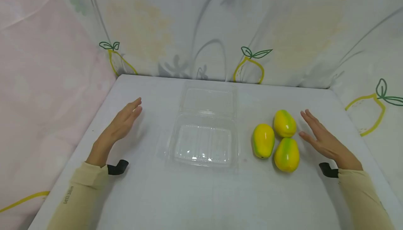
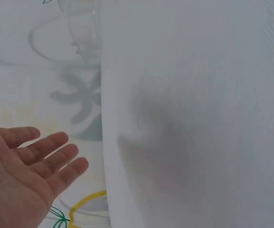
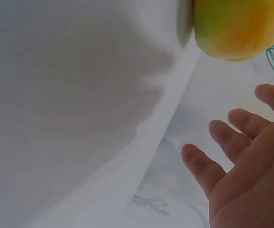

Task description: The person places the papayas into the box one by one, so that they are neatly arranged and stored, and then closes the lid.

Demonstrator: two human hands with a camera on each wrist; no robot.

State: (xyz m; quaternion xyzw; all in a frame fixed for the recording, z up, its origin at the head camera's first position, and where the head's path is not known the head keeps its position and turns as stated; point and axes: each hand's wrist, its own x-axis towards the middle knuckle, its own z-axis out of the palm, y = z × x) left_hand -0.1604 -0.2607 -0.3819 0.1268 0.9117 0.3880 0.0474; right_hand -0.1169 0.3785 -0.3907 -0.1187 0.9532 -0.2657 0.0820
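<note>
Over the left part of the white table, my left hand [image 1: 122, 120] is held with straight fingers and nothing in it. A clear plastic clamshell box [image 1: 203, 144] lies in the middle with its lid [image 1: 208, 98] folded back. To its right are three glossy yellow fruits with green streaks, shaped like papayas: one on the left [image 1: 263, 140], one at the back [image 1: 284, 123] and one in front [image 1: 287, 155]. My right hand [image 1: 325, 140] is just right of them, fingers extended and holding nothing. In the right wrist view, one fruit [image 3: 239, 28] shows beyond the fingertips.
The table [image 1: 201, 198] is covered in white and meets a lemon-print cloth [image 1: 195, 30] at the back. A pinkish cloth [image 1: 47, 83] hangs on the left side. Black wrist mounts [image 1: 118, 167] show at both sleeves.
</note>
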